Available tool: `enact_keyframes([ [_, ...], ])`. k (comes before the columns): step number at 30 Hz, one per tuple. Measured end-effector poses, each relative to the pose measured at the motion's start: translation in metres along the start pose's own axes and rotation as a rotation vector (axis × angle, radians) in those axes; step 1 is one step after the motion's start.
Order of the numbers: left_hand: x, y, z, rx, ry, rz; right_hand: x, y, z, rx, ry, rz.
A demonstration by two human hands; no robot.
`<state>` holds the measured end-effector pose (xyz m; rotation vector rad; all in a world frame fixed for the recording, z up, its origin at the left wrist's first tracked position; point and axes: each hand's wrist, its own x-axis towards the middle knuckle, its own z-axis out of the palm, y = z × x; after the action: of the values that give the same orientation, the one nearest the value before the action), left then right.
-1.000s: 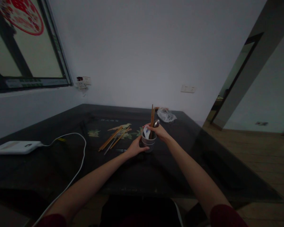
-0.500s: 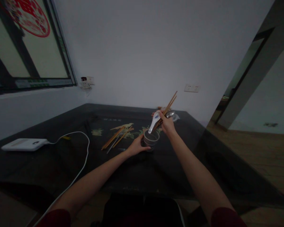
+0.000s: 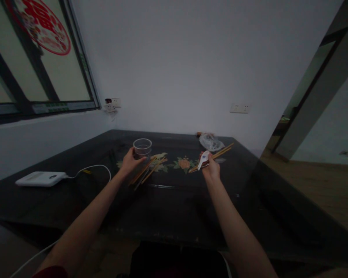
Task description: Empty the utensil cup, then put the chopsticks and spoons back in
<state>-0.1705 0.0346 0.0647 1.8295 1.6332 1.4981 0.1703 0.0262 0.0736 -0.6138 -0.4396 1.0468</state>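
Note:
My left hand (image 3: 130,164) is closed around the side of a clear plastic cup (image 3: 142,145) on the left part of the table. Beside and below that hand lie several wooden chopsticks (image 3: 146,170), together with a thin greyish stick. On the right, my right hand (image 3: 211,168) grips a bundle: a white soup spoon (image 3: 203,159) with a blue mark, and wooden chopsticks (image 3: 224,150) that stick out on both sides. The bundle is held low over the table, nearly level. A metal spoon bowl seems to show faintly past the fingers.
The dark glossy table (image 3: 174,208) has a printed flower pattern. A crumpled clear plastic bag (image 3: 211,142) lies at the back right. At the left is a white power bank (image 3: 41,178) with a white cable (image 3: 97,166). Behind stands a wall with sockets (image 3: 239,108).
My left hand has carried the cup leftward, away from the bundle. My right hand has lowered and turned the spoon and chopsticks flatter, moving slightly right. The plastic bag is now more visible.

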Motion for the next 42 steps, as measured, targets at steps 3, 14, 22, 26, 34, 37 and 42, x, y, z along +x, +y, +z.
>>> enact_keyframes([
  [3, -0.002, -0.037, -0.026, 0.114, 0.127, -0.167, -0.013, 0.026, -0.004, -0.084, -0.033, 0.062],
  [14, -0.014, -0.048, -0.028, 0.241, 0.11, -0.309, -0.047, 0.051, -0.002, -0.114, 0.011, 0.187],
  [22, -0.016, -0.051, -0.023, 0.24, 0.049, -0.306, -0.042, 0.053, -0.005, -0.135, 0.031, 0.224],
  [26, -0.017, -0.047, -0.024, 0.223, 0.026, -0.314, -0.043, 0.054, -0.006, -0.154, 0.056, 0.223],
  [34, -0.011, -0.067, -0.02, 0.163, 0.025, -0.194, -0.044, 0.058, -0.007, -0.15, 0.025, 0.239],
  [37, -0.012, -0.058, -0.025, 0.248, 0.22, 0.01, -0.042, 0.063, -0.01, -0.155, 0.01, 0.216],
  [42, -0.024, -0.018, -0.025, 0.364, 0.35, 0.419, -0.038, 0.071, -0.016, -0.135, -0.029, 0.207],
])
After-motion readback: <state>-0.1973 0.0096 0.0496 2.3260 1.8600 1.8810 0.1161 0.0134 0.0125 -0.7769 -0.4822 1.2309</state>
